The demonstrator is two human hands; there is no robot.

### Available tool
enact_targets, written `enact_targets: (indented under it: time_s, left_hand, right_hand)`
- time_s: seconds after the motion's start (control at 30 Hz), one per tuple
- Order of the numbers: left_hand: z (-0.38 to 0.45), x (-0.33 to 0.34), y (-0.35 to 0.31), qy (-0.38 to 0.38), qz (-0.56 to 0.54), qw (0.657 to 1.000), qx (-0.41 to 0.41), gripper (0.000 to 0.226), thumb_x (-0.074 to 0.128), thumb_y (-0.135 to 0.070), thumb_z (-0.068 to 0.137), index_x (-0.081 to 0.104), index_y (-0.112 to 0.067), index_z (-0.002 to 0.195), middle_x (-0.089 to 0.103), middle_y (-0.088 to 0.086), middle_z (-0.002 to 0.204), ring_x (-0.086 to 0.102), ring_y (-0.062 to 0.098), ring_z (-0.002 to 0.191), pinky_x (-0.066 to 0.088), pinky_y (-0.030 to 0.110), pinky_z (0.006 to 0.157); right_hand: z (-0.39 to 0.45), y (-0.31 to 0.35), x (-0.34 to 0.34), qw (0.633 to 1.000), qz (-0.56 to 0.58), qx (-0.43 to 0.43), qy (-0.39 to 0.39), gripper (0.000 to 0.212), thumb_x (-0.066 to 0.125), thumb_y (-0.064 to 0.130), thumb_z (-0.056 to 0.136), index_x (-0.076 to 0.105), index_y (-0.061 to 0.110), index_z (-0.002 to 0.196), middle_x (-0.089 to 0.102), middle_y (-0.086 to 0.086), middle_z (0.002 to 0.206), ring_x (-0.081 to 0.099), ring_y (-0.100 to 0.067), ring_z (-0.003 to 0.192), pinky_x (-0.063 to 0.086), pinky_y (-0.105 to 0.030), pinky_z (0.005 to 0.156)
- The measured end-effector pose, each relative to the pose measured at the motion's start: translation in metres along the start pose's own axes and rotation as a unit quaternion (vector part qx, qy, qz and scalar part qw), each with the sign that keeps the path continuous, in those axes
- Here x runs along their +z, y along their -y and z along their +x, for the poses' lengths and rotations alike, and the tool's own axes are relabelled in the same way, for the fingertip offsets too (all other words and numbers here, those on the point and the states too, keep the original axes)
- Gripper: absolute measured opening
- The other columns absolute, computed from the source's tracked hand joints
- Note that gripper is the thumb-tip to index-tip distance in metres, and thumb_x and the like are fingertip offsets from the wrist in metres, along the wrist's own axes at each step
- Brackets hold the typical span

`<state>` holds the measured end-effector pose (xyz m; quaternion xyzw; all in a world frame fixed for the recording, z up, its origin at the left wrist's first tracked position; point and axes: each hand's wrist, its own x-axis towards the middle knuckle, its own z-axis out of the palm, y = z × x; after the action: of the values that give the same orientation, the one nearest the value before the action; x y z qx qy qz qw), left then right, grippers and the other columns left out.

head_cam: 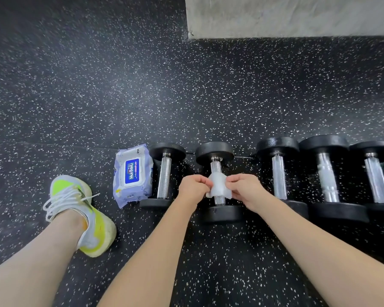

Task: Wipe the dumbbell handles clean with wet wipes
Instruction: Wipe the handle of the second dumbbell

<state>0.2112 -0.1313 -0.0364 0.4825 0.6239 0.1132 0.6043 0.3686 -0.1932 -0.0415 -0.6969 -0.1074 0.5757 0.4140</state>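
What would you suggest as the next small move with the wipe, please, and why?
Probably wrap the wet wipe around the handle of the second dumbbell and slide it along. Both the left hand and right hand pinch the wipe's edges, draped over the handle's middle, with bare metal showing above and below.

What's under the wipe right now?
The wet wipe, pinched by left hand and right hand, drapes over the second dumbbell's handle. The handle's covered middle is hidden.
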Motion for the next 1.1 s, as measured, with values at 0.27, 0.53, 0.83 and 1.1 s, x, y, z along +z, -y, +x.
enact_targets:
  time_s: [0.27, 0.53, 0.83, 1.1]
  left_hand:
    - [-0.016, -0.011, -0.001, 0.078, 0.127, 0.989, -0.003, 0.031, 0.064, 0.01, 0.073, 0.074, -0.018, 0.062, 0.065, -0.001, 0.058, 0.048, 0.014, 0.051, 0.042, 0.022, 0.05]
    - [-0.018, -0.008, -0.006, 0.011, 0.13, 0.991, 0.009, 0.018, 0.07, -0.005, 0.076, 0.076, -0.02, 0.069, 0.07, -0.004, 0.072, 0.054, 0.009, 0.057, 0.045, 0.019, 0.051]
    - [-0.029, -0.014, -0.025, 0.037, -0.087, 0.995, -0.01, 0.015, 0.062, -0.005, 0.072, 0.071, -0.014, 0.08, 0.057, -0.003, 0.069, 0.048, 0.015, 0.066, 0.04, 0.027, 0.06]
    - [-0.039, -0.017, -0.024, 0.107, -0.098, 0.989, 0.03, 0.02, 0.07, -0.005, 0.089, 0.066, 0.001, 0.108, 0.074, 0.012, 0.096, 0.071, 0.018, 0.075, 0.054, 0.028, 0.062]
  right_hand:
    - [-0.02, 0.004, -0.013, 0.986, -0.15, -0.016, 0.075, 0.021, 0.065, -0.015, 0.086, 0.068, 0.005, 0.079, 0.061, -0.005, 0.07, 0.057, -0.007, 0.054, 0.048, -0.015, 0.05]
    - [-0.029, 0.01, -0.013, 0.981, -0.18, -0.043, 0.051, 0.016, 0.064, -0.008, 0.081, 0.071, 0.006, 0.079, 0.06, -0.005, 0.066, 0.052, -0.009, 0.051, 0.048, -0.02, 0.05]
    - [-0.033, 0.011, -0.018, 0.99, -0.026, -0.13, 0.042, 0.013, 0.077, 0.002, 0.081, 0.069, 0.012, 0.084, 0.065, -0.005, 0.085, 0.062, -0.02, 0.082, 0.053, -0.038, 0.081]
    - [-0.048, 0.015, -0.02, 0.981, -0.063, -0.182, 0.003, 0.014, 0.076, 0.01, 0.086, 0.066, 0.02, 0.088, 0.06, 0.001, 0.084, 0.059, -0.017, 0.077, 0.054, -0.038, 0.07]
